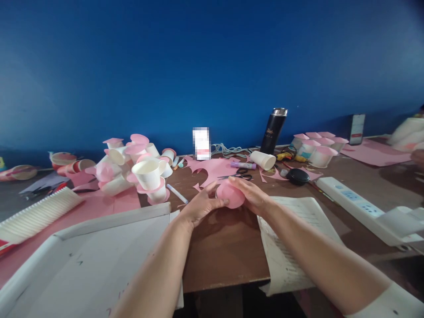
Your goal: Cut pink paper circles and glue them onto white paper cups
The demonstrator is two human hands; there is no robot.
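One blue wall (212, 70), behind everything. One brown worktop (225, 260). One white shallow box (99, 260), near left. One printed sheet (298, 225), partly under my right forearm. One white power strip (359, 207), right. One nested stack of white cups (41, 214), lying far left.

Two hands, both at the middle of the worktop: my left hand (202, 204) is half closed, its thumb on the near edge of one pink paper round (231, 194); my right hand (253, 194) is half closed too, curved around the far right edge. I cannot tell whether a cup sits beneath the round.

One black flask (273, 132), tilted. One pile of pink-trimmed cups (149, 174), left, overlapping too much for me to count. About seven pink-topped cups (323, 157), right, standing. One plain white cup (263, 160), on its side. One pair of scissors (244, 174), one purple tube (243, 165) and one capped marker (177, 194), all near the hands.
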